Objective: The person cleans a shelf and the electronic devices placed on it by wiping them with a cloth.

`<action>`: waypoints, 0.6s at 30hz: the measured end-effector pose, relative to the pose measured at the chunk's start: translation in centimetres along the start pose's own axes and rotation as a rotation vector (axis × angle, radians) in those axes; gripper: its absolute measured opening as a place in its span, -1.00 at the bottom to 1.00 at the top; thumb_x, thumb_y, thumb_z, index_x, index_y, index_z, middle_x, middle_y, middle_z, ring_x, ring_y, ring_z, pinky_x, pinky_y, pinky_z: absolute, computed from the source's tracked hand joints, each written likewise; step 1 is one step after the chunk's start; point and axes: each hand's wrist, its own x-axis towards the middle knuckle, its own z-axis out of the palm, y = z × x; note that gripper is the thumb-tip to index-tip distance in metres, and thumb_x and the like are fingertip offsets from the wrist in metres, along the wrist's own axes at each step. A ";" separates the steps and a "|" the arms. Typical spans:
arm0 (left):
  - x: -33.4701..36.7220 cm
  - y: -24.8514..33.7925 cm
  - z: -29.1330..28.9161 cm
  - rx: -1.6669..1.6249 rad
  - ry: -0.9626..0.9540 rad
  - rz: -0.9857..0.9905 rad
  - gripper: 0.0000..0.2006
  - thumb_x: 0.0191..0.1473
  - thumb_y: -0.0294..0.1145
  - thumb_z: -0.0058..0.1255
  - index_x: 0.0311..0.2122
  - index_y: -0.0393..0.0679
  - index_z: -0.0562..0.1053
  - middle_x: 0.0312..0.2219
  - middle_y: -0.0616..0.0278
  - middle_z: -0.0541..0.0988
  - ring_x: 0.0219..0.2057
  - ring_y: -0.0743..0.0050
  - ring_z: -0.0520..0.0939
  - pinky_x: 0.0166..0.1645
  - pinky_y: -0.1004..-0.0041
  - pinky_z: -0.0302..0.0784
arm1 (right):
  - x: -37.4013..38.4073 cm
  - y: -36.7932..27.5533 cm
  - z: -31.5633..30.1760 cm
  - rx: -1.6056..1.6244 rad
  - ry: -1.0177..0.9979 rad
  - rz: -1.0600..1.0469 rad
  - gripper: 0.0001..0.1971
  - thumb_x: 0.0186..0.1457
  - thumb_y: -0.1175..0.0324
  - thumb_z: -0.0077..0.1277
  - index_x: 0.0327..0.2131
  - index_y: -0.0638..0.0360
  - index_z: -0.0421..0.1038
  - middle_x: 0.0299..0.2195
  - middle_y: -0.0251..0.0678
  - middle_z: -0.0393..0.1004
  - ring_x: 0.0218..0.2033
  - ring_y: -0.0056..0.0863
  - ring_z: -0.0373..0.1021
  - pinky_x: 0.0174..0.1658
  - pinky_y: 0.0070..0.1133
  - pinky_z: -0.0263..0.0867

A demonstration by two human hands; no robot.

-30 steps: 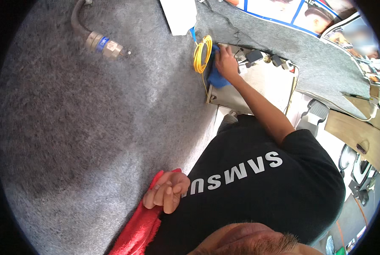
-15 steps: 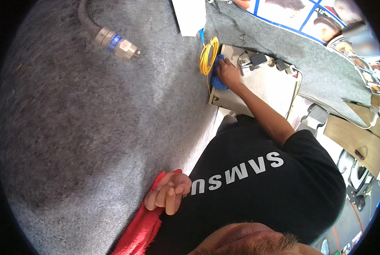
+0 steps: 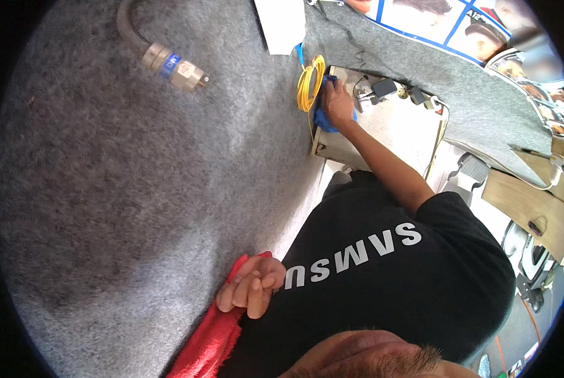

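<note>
And here's the right hand (image 3: 338, 104), arm stretched out, fingers laid over the blue cloth (image 3: 327, 125), covering part of it! The cloth sits right under that hand, at the near-left edge of the white table (image 3: 398, 129); whether the fingers pinch the fabric, I can't tell.

Just left of the right hand, the yellow cable (image 3: 307, 94) hangs in a neat coil, blue plug (image 3: 299, 53) above it, up by the pointed end of a white panel (image 3: 282, 26). Over to the hand's right, a black adapter (image 3: 383, 87) on the table, then another dark adapter farther along.

Down to the left hand (image 3: 251, 290), held close in front of the black shirt (image 3: 389, 283): fingers curled in, fingertips showing, and the red cloth (image 3: 207, 343) touching it, trailing down and to its left. Is it gripped? Can't tell from here.

Well up and left of the left hand, there's the grey hose (image 3: 126, 22), bending into a metal connector (image 3: 184, 74) with a blue band, over grey carpet (image 3: 99, 189). And far beyond the right hand, up and to its right, the posters (image 3: 420, 22) in their blue-lined grid!
</note>
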 end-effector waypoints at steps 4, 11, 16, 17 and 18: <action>-0.6 -0.1 0.1 -0.047 0.030 0.023 -0.85 0.23 -0.27 -0.16 -0.32 -0.09 0.28 -0.61 0.47 0.23 -0.55 0.58 0.21 -0.31 0.50 0.10 | -3.5 -0.2 -1.9 0.055 -0.179 -0.031 -0.73 0.14 0.27 -0.02 -0.10 0.13 0.40 -0.22 -0.06 0.44 -0.30 -0.01 0.48 -0.24 -0.18 0.45; 0.0 0.0 0.3 -0.057 0.053 0.026 -0.86 0.23 -0.27 -0.17 -0.32 -0.09 0.28 -0.63 0.48 0.22 -0.57 0.58 0.20 -0.31 0.49 0.10 | -2.7 0.2 -3.0 0.430 -0.178 0.241 -0.65 0.16 0.27 -0.03 -0.05 0.29 0.34 -0.21 0.14 0.43 -0.17 0.16 0.43 -0.14 -0.09 0.39; -0.4 0.4 0.1 -0.068 0.037 -0.029 -0.83 0.23 -0.15 -0.16 -0.29 0.02 0.31 -0.63 0.55 0.22 -0.47 0.60 0.22 -0.26 0.55 0.10 | 1.8 1.2 1.7 0.260 0.009 0.353 -0.44 0.14 0.15 -0.02 0.14 0.28 0.23 -0.04 0.20 0.37 -0.10 0.20 0.43 -0.06 -0.14 0.42; -0.3 0.3 0.3 -0.062 0.042 -0.031 -0.83 0.23 -0.15 -0.17 -0.29 0.02 0.31 -0.63 0.55 0.22 -0.47 0.60 0.22 -0.26 0.55 0.10 | 1.9 0.9 1.7 0.259 0.008 0.358 -0.44 0.14 0.15 -0.02 0.14 0.28 0.23 -0.04 0.20 0.37 -0.10 0.20 0.43 -0.06 -0.14 0.42; -0.2 0.3 0.2 -0.061 0.040 -0.030 -0.83 0.23 -0.15 -0.17 -0.29 0.02 0.31 -0.63 0.55 0.22 -0.47 0.60 0.22 -0.26 0.55 0.10 | 2.1 0.4 1.6 0.225 -0.075 0.352 -0.42 0.13 0.16 -0.01 0.16 0.27 0.22 -0.02 0.19 0.37 -0.10 0.18 0.44 -0.05 -0.14 0.42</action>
